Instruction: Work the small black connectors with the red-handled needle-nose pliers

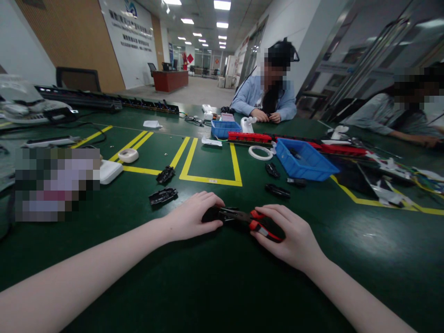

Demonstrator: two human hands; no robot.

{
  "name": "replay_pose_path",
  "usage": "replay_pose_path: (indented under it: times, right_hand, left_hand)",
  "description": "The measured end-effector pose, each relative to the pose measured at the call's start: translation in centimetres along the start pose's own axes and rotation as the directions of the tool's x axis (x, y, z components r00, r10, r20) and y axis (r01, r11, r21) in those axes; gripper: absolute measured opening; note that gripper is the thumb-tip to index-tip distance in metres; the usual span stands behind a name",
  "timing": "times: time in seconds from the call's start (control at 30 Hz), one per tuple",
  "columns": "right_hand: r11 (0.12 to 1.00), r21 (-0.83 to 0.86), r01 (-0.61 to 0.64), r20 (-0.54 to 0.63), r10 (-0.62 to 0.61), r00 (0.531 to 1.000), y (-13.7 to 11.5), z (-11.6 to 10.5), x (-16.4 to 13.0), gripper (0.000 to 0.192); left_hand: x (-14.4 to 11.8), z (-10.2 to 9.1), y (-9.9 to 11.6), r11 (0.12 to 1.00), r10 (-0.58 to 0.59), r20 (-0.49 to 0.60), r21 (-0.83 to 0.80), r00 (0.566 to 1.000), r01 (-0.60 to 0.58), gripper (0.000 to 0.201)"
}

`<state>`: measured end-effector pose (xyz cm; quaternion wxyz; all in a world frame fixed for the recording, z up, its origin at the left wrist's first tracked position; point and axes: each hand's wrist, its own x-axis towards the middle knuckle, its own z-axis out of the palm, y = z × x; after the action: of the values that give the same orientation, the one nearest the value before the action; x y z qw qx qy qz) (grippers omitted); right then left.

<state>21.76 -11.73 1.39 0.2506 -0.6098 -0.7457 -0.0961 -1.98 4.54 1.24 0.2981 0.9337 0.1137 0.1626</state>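
Two bare hands meet low over a dark green worktop (pixel 215 286). The left hand (pixel 194 217) curls closed over a black plastic part (pixel 212 214). The right hand (pixel 289 233) grips the red-and-black handles of pliers (pixel 251 221), whose tip touches the part. Behind them lie loose black parts (pixel 163 196) and a blue bin (pixel 305 162).

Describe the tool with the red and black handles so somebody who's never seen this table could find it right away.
On the green table, look at the near edge, below the yellow taped rectangle. The tool lies there between the left hand and right hand, which both grip it. Unlike the loose all-black parts nearby, it has red and black handles.
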Motion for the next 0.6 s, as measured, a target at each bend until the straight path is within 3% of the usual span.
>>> replay_pose_path:
  times: [0.23,0.6]
  right_hand:
    - [0.999,0.032,-0.037,0.030,0.036,0.999,0.02,0.02,-0.02,0.034]
    - [0.998,0.044,-0.046,0.027,0.044,0.999,-0.23,-0.44,0.15,0.032]
  left_hand:
    - [0.32,-0.15,-0.26,0.992,-0.040,-0.018,-0.121,0.999,0.038,0.017]
    - [0.26,-0.34,-0.17,1.000,-0.008,-0.015,-0.008,1.000,0.007,0.020]
